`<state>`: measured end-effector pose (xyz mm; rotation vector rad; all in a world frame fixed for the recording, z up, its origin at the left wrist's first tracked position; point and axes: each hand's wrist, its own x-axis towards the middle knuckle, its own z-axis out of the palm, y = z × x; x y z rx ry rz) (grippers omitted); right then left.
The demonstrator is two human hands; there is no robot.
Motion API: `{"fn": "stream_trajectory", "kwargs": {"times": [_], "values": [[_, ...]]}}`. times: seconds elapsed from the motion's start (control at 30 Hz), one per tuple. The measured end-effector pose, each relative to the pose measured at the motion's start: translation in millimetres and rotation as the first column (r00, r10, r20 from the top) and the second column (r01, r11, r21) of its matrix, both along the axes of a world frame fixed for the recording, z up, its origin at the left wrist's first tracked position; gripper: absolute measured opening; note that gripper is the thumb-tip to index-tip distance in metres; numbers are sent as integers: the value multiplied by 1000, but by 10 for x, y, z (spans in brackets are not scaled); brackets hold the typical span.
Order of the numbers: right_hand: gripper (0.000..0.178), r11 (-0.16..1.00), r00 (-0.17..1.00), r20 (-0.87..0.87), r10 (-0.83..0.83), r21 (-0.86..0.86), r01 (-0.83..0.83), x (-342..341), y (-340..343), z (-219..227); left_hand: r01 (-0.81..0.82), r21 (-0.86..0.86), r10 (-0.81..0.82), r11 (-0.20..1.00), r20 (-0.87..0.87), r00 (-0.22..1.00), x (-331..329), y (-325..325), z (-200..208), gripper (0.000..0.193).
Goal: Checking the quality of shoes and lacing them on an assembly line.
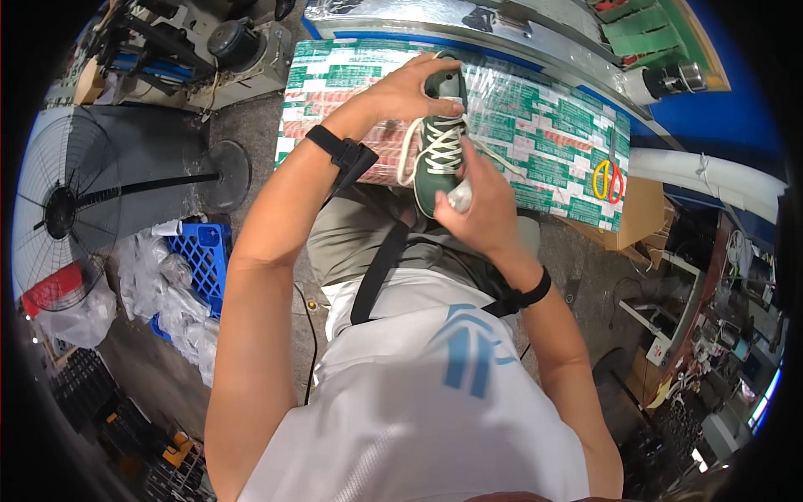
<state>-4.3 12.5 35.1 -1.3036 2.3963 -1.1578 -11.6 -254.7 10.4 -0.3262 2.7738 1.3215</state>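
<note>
A dark green sneaker (437,163) with cream laces lies toe toward me at the near edge of a covered work surface (535,109). My left hand (397,94) grips it around the collar and tongue at the far end, fingers and thumb on either side. Close to the toe, my right hand (492,203) pinches a small white wad, perhaps cloth or tissue (460,197), against the side of the shoe. The laces are threaded crosswise, and loose ends trail out to both sides. The sole is hidden.
Scissors (617,177) with yellow and red handles lie at the surface's right end. Beyond runs a metal-topped bench (393,12). A fan (60,209) stands at left beside a blue crate (202,259) and clear plastic bags (180,309). A cardboard box (640,213) sits at right.
</note>
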Motion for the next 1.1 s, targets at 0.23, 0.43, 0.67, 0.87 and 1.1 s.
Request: {"fn": "stream_trajectory", "kwargs": {"times": [0.23, 0.43, 0.67, 0.87, 1.1], "values": [[91, 996, 983, -167, 76, 55, -68, -336, -94, -106, -31, 48, 33, 998, -47, 998, -14, 67, -108, 98], [90, 983, 973, -172, 151, 131, -130, -408, 54, 106, -47, 152, 66, 987, -120, 991, 26, 82, -160, 92], [94, 912, 964, 47, 263, 315, -264, -133, 814, 529, -49, -51, 42, 997, -117, 992, 57, 51, -144, 90], [100, 944, 966, 202, 161, 256, -211, 142, 999, 365, -39, 21, 42, 999, -164, 986, 63, 78, -259, 91], [94, 986, 987, -7, 162, 30, -162, -198, 100, -102, 25, 38, -18, 999, -164, 986, 47, 3, -246, 94]]}}
